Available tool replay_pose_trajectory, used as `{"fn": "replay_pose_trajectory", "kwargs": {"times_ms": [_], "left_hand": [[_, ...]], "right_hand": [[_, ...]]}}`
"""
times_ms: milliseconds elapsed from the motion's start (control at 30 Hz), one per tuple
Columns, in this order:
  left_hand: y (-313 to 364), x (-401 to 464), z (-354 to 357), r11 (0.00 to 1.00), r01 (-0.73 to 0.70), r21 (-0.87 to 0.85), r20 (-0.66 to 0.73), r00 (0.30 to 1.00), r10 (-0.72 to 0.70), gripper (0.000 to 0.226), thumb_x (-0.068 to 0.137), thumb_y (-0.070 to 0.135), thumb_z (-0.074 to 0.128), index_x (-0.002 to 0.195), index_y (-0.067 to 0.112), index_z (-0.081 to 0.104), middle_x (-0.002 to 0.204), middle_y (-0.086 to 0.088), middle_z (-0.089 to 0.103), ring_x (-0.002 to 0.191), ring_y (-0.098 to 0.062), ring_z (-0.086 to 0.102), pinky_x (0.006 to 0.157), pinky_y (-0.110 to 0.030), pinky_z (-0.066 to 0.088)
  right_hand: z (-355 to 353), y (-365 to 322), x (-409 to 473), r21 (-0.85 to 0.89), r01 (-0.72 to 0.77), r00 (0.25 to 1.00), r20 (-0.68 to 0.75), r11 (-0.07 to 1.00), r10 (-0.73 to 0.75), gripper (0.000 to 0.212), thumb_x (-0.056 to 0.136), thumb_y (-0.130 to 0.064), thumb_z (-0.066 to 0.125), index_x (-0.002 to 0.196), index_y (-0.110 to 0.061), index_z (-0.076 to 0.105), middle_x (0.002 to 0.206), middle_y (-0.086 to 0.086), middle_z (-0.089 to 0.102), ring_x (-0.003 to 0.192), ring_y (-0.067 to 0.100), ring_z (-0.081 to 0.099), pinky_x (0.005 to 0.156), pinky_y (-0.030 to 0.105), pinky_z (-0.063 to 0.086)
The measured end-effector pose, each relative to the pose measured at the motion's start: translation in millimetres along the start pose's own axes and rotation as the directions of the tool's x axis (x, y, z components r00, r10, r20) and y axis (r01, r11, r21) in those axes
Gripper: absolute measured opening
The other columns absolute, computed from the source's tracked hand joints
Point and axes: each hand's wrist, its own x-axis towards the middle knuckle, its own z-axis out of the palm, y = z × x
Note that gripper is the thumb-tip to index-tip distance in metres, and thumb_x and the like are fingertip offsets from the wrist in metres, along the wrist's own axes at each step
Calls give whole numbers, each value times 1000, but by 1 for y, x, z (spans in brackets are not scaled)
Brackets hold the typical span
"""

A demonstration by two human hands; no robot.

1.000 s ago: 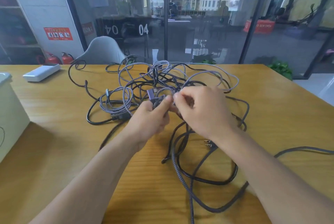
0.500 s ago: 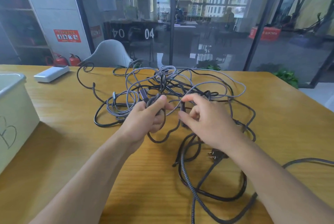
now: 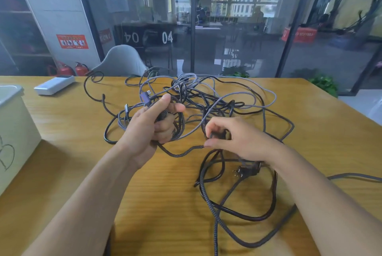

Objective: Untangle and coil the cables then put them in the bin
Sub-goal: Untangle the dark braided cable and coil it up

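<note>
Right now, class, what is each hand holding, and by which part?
The left hand grips small loops of dark braided cable near its plug end; the right hand pinches the same cable further along its length.

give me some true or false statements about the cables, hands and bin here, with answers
1. The left hand grips a braided cable. True.
2. The right hand lies flat on the table. False: it pinches the braided cable above the table.
3. The bin stands at the left edge of the table. True.
4. A coiled cable lies in the bin. False: no cable shows in it; the tangle is on the table.
5. A black plug lies near the right wrist. True.
</note>
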Motion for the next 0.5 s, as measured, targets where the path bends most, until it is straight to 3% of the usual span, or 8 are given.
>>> {"fn": "replay_pose_trajectory", "kwargs": {"times_ms": [67, 167, 300, 433, 500], "left_hand": [[3, -1, 0, 1000, -7, -1, -11, 1000, 7, 44, 107, 42, 46, 97, 12, 76, 52, 8, 18, 44, -10, 16, 44, -22, 22], [5, -2, -1, 1000, -10, 3, -24, 1000, 10, 44, 108, 42, 46, 95, 13, 77, 53, 7, 18, 45, -10, 15, 45, -22, 22], [8, -2, -3, 1000, -16, -14, -27, 1000, 15, 43, 106, 44, 47, 97, 13, 76, 54, 7, 17, 45, -10, 15, 45, -23, 22], [10, -6, 2, 992, 10, -127, -1, 1000, -10, 42, 104, 45, 49, 99, 11, 74, 51, 10, 18, 42, -8, 16, 44, -22, 20], [11, -7, 5, 985, 11, -171, 34, 999, -6, 42, 102, 45, 49, 99, 11, 73, 50, 11, 18, 41, -6, 16, 44, -22, 18]], "right_hand": [[-6, 0, 0, -1, -14, 999, 44, 1000, 14, 13, 100, -47, 65, 97, -35, 70, 88, -6, 68, 79, 6, 59, 68, 18, 44], [-15, -2, -3, 20, -39, 991, 132, 999, 36, 26, 108, -43, 50, 98, -35, 72, 94, -10, 71, 88, 2, 65, 80, 22, 49], [-19, -4, -5, 53, -16, 991, 131, 998, 9, 12, 100, -35, 69, 97, -30, 79, 96, -12, 75, 89, 7, 67, 82, 26, 53], [-2, -10, 2, -295, 47, 997, 80, 954, -24, 9, 96, -43, 72, 96, -38, 79, 90, -23, 68, 89, -5, 61, 79, 16, 42], [10, -13, 7, -403, 72, 997, 23, 912, -69, 12, 98, -43, 70, 99, -36, 79, 88, -22, 64, 86, -4, 58, 80, 21, 45]]}}
